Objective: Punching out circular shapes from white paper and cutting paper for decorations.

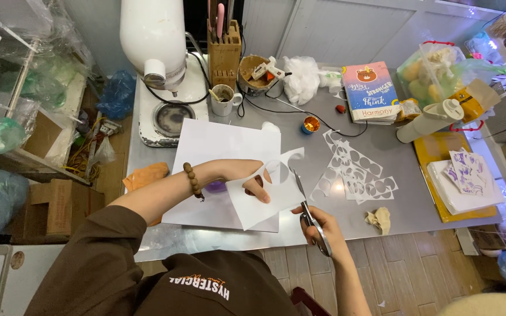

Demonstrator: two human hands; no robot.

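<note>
Cutting round shapes out of white paper, midway by the look of it

Left hand (247,178) up over the worktop (405,205), fingers (260,193) pinched on a white sheet (265,202), thumb under, sheet held tilted above the surface. Bead bracelet (192,180) on that wrist

Right hand (323,231) at the near edge of the worktop, fingers through the handles of scissors (307,210), closed round them. Blades pointing up and away, tip touching the sheet's right edge just below a round cutout. Blades look nearly together, hard to tell exactly

Done so far, judged: held sheet already has rounded bites along its top edge near the blade tip. Pile of scraps (355,169) to the right of the hands, full of round holes, so many circles already cut. Cut-out circles themselves not clearly seen

Left, judged: most of the held sheet uncut below the holes. Larger white sheet (218,146) flat on the worktop under the left hand, appears whole. Purple thing partly hidden under the left wrist, cannot tell what

Around: stand mixer (159,58) at the far left, mug (225,99), knife block (225,52), glue gun in a round pot (262,73), book (371,90), crumpled tissue (380,219) near the right hand, sticker sheets on a white stack (467,178) at the far right
</note>
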